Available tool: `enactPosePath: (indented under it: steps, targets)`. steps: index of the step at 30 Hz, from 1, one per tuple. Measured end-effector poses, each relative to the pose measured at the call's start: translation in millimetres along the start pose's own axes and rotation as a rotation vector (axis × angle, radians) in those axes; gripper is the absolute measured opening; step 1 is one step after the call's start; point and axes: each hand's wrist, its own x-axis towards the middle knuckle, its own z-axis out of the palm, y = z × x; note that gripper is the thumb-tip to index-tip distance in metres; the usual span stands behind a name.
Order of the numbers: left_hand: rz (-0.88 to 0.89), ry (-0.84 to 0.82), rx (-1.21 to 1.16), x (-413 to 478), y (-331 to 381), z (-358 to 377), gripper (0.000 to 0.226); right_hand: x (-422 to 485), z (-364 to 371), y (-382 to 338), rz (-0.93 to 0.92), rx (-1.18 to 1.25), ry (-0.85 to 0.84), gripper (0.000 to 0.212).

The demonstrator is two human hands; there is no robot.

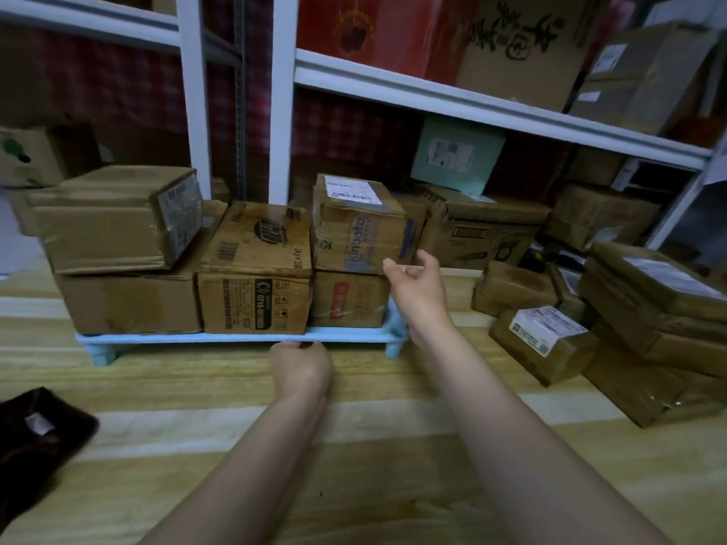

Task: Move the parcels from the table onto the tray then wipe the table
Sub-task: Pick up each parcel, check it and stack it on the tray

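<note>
A light-blue tray (pixel 165 338) on short legs stands on the wooden table (pixel 373 446) and carries several cardboard parcels stacked in two layers. My left hand (pixel 301 369) grips the tray's front edge. My right hand (pixel 417 287) hovers with loosely spread fingers just right of the top "Kinbato" parcel (pixel 360 226), holding nothing. More parcels (pixel 545 344) lie in a pile on the table at the right. A dark brown cloth (pixel 35 438) lies at the table's near left.
White metal shelving (pixel 472 102) with many boxes rises behind the table. More cartons sit on the lower shelf behind the tray. Bare wooden tabletop stretches between the tray and me.
</note>
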Motion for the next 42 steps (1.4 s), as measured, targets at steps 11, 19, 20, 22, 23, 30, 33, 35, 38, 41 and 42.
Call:
enactPosePath:
  steps: [11,19,20,22,23,30,33,35,38,41,42]
  targets:
    - [0.345,-0.449,0.945,-119,-2,102,0.066,-4,-182,25,0.027,0.045,0.549,0.029]
    - [0.445,-0.698,1.423,-151,-7,166,0.079,10,-280,30,0.042,-0.447,0.872,0.068]
    - [0.459,-0.700,1.466,-151,-8,168,0.081,16,-286,29,0.052,-0.494,0.849,0.073]
    - [0.481,-0.691,1.494,-151,-12,170,0.080,30,-296,29,0.083,-0.577,0.757,0.073]
    - [0.494,-0.691,1.497,-150,-13,170,0.079,36,-300,29,0.102,-0.619,0.708,0.068]
    - [0.515,-0.669,1.542,-149,-17,171,0.085,34,-304,35,-0.006,-0.615,0.734,0.045]
    - [0.530,-0.666,1.534,-150,-17,168,0.084,17,-298,33,-0.210,-0.528,0.719,0.043]
    - [0.532,-0.679,1.511,-149,-18,165,0.083,3,-287,33,-0.335,-0.486,0.686,0.042]
    - [0.501,-0.713,1.263,-143,-15,153,0.079,-21,-271,33,-0.370,-0.308,0.530,0.039]
    - [0.343,-0.700,0.692,-138,-2,131,0.060,-42,-257,42,-0.274,-0.046,0.330,0.034]
    - [0.330,-0.660,0.550,-136,4,122,0.054,-48,-251,47,-0.221,0.041,0.280,0.032]
